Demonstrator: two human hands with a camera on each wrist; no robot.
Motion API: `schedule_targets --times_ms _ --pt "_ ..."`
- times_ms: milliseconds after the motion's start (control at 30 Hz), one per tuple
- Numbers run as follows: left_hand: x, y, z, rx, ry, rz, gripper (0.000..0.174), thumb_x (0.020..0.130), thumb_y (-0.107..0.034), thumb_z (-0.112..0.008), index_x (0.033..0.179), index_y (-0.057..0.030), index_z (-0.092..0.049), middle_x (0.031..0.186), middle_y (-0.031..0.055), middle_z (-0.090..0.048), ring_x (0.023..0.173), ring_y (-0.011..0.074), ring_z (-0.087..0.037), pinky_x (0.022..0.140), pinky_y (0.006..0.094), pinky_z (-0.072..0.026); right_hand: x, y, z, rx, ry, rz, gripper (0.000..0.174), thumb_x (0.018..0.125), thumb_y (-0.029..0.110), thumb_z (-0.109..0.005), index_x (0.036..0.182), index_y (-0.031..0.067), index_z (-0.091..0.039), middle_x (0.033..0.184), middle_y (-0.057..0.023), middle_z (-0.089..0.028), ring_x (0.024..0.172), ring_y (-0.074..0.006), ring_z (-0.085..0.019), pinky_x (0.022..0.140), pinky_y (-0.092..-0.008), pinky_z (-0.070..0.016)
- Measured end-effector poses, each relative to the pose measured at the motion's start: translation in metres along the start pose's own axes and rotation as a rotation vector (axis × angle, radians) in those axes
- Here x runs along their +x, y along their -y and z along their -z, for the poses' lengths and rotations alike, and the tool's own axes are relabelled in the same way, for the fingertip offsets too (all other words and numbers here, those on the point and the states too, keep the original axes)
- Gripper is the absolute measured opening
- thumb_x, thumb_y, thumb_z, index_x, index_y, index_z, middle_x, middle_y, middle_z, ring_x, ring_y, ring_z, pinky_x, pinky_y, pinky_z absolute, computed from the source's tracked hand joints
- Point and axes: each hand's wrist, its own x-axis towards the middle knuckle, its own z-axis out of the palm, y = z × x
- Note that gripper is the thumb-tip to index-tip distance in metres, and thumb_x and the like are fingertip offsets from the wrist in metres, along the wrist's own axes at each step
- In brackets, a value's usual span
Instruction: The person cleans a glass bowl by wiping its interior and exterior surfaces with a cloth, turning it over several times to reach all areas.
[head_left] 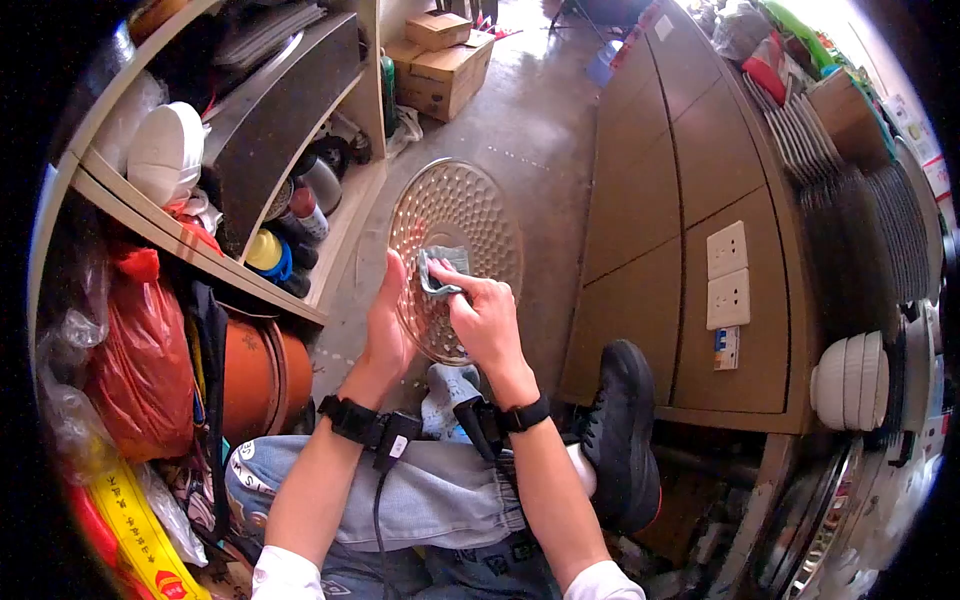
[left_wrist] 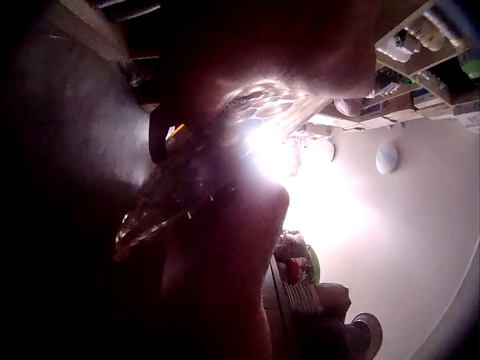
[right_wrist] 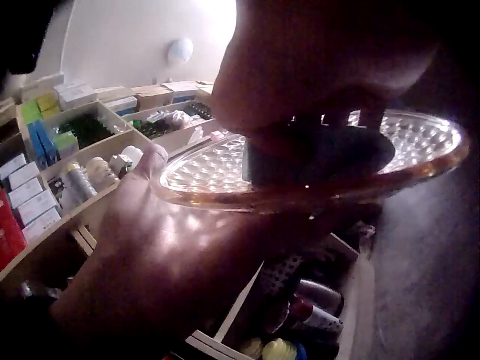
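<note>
A round, clear glass plate (head_left: 470,200) with a dimpled pattern is held up in front of me, over the floor. My left hand (head_left: 387,325) grips it by its left edge. In the right wrist view, the left thumb lies at the rim and the palm is under the plate (right_wrist: 431,146). My right hand (head_left: 487,318) holds a folded grey-green cloth (head_left: 447,258) against the upper face, near the middle. Dark shadow covers much of the cloth (right_wrist: 322,154) in the right wrist view. Glare hides most detail in the left wrist view.
A wooden shelf unit (head_left: 340,260) with jars stands on the left, above a red plastic bag (head_left: 150,360) and an orange-brown pot (head_left: 260,370). Brown cabinets (head_left: 640,220) with sockets line the right, beside stacked bowls (head_left: 850,380). Cardboard boxes (head_left: 435,80) sit farther back.
</note>
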Motion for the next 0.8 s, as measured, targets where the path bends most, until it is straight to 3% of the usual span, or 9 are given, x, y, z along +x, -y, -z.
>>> schedule_targets --times_ms 167,233,367,433,500,567,700,733,800 --pt "0.0 0.0 0.003 0.025 0.003 0.026 0.064 0.104 -0.057 -0.038 0.142 -0.005 -0.047 0.128 0.0098 -0.062 0.119 0.0198 -0.06 0.105 0.0374 -0.0465 -0.001 0.007 0.004 -0.118 0.042 -0.135 0.045 0.083 0.01 -0.051 0.122 0.0195 -0.072 0.119 -0.0162 -0.067 0.1 -0.0348 -0.069 0.088 -0.0405 -0.0554" --pt "0.0 0.001 0.002 0.057 0.023 0.001 0.065 0.104 -0.057 -0.039 0.143 -0.0047 -0.046 0.132 0.0103 -0.061 0.121 0.02 -0.06 0.106 0.0377 -0.046 -0.002 0.0 -0.001 -0.171 -0.044 -0.041 0.048 0.085 0.009 -0.051 0.131 0.0162 -0.066 0.125 -0.0168 -0.065 0.105 -0.0362 -0.067 0.091 -0.0418 -0.055" --pt "-0.003 0.001 -0.004 0.074 0.022 0.011 0.066 0.105 -0.054 -0.04 0.148 -0.0045 -0.041 0.14 0.0113 -0.057 0.126 0.0209 -0.057 0.108 0.0377 -0.044 -0.001 -0.001 -0.006 -0.182 -0.061 -0.039 0.052 0.088 0.007 -0.049 0.139 0.0107 -0.057 0.133 -0.0181 -0.061 0.118 -0.0356 -0.062 0.1 -0.0418 -0.0513" --pt "-0.005 -0.003 -0.011 0.067 0.014 0.001 0.066 0.105 -0.054 -0.04 0.149 -0.0044 -0.04 0.141 0.0114 -0.056 0.127 0.0212 -0.056 0.109 0.0376 -0.0435 0.001 -0.006 -0.008 -0.184 -0.092 0.146 0.053 0.089 0.005 -0.048 0.142 0.007 -0.053 0.137 -0.0194 -0.058 0.129 -0.0345 -0.054 0.107 -0.0416 -0.046" --pt "-0.007 -0.007 -0.013 0.142 0.096 0.017 0.074 0.104 -0.057 -0.039 0.156 -0.0062 -0.029 0.156 0.009 -0.041 0.138 0.0213 -0.046 0.114 0.0366 -0.0375 0.001 -0.006 -0.009 -0.139 -0.077 0.173 0.053 0.088 0.004 -0.048 0.141 0.006 -0.054 0.138 -0.0192 -0.057 0.132 -0.0335 -0.051 0.109 -0.0412 -0.044" --pt "-0.006 -0.005 -0.011 0.108 0.064 -0.005 0.074 0.104 -0.057 -0.039 0.156 -0.0061 -0.029 0.154 0.0101 -0.044 0.136 0.0217 -0.048 0.113 0.0369 -0.0384 0.0 -0.002 -0.007 -0.092 -0.056 0.201 0.053 0.087 0.002 -0.048 0.14 0.005 -0.055 0.138 -0.019 -0.057 0.136 -0.0324 -0.048 0.112 -0.0409 -0.0419" --pt "0.001 -0.005 0.001 -0.047 0.044 -0.053 0.074 0.103 -0.058 -0.04 0.155 -0.0057 -0.028 0.144 0.0133 -0.052 0.129 0.0229 -0.054 0.111 0.0387 -0.0419 -0.001 0.007 -0.005 0.024 0.025 0.148 0.052 0.083 0.002 -0.05 0.132 0.0096 -0.063 0.135 -0.02 -0.059 0.13 -0.0334 -0.054 0.11 -0.0396 -0.0438" --pt "0.001 -0.007 0.003 -0.109 0.074 -0.044 0.064 0.106 -0.053 -0.038 0.15 -0.0079 -0.037 0.13 0.0107 -0.06 0.119 0.0204 -0.06 0.106 0.0378 -0.0459 -0.002 0.008 -0.005 0.036 0.028 0.13 0.05 0.082 0.002 -0.05 0.128 0.0117 -0.067 0.133 -0.0202 -0.061 0.127 -0.0333 -0.057 0.109 -0.0389 -0.0444" --pt "-0.001 -0.009 -0.002 -0.093 0.062 -0.059 0.064 0.106 -0.054 -0.038 0.151 -0.0077 -0.036 0.131 0.0112 -0.059 0.119 0.0205 -0.059 0.106 0.0378 -0.0459 -0.002 0.008 -0.006 0.046 -0.005 0.129 0.048 0.082 0.002 -0.051 0.124 0.0133 -0.07 0.129 -0.02 -0.063 0.124 -0.0335 -0.059 0.108 -0.0384 -0.0458"
